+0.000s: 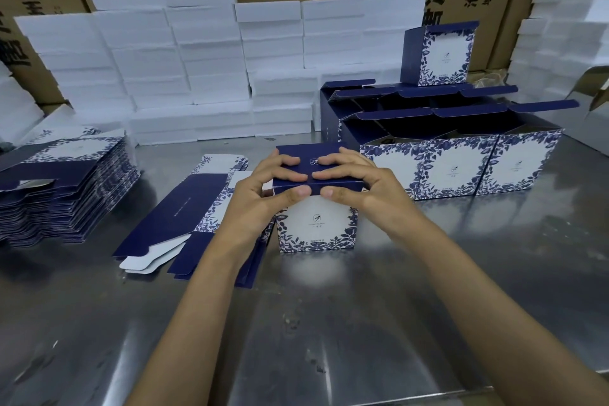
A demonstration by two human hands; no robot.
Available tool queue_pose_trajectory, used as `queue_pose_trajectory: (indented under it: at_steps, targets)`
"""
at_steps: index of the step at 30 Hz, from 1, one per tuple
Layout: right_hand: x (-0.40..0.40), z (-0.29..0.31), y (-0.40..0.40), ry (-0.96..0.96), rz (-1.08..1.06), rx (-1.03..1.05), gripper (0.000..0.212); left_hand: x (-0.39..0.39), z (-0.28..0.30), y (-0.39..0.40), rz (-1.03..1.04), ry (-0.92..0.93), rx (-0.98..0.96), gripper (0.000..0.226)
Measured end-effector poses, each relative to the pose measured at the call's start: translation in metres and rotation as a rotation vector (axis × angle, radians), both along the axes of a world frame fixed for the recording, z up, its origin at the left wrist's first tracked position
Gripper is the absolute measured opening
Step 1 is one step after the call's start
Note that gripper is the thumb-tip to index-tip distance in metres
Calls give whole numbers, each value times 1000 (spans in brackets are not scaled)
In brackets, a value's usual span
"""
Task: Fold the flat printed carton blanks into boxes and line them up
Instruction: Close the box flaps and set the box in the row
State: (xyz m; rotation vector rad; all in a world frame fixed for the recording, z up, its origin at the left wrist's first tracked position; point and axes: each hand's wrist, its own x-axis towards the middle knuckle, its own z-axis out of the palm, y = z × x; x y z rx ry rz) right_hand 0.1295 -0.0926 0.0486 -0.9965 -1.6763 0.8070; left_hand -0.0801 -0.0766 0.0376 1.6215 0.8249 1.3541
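At the far left of the steel table (pixel 329 323) sits a tall stack of flat blanks (pixel 66 188), navy with blue leaf print. Just right of it, a few loose blanks (pixel 188 211) lie spread flat, their near flaps showing white undersides. In the middle stands the box being folded (pixel 316 204), upright on the table. The left hand (pixel 260 194) grips its top left edge, fingers curled over the navy lid and thumb pressed on the front. The right hand (pixel 359 184) mirrors it on the top right edge, fingertips nearly meeting the left's. Farther right, finished boxes (pixel 461 165) stand in touching rows with lids open, one more perched on top. White foam blocks (pixel 197 59) are stacked behind.
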Motion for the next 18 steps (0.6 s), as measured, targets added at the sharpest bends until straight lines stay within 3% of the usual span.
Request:
queue_pose_trajectory:
  at_steps: [5, 9, 14, 18]
  targets:
    - [-4, -1, 4, -10, -53, 36, 23, 8, -1, 1, 67, 34, 42, 14]
    - [7, 3, 5, 41, 61, -67, 28, -1, 1, 5, -19, 22, -8, 18]
    - [3, 0, 5, 109, 36, -48, 23, 5, -5, 4, -7, -55, 10, 5]
    - [5, -2, 5, 90, 40, -53, 24, 2, -5, 7, -43, -50, -13, 7]
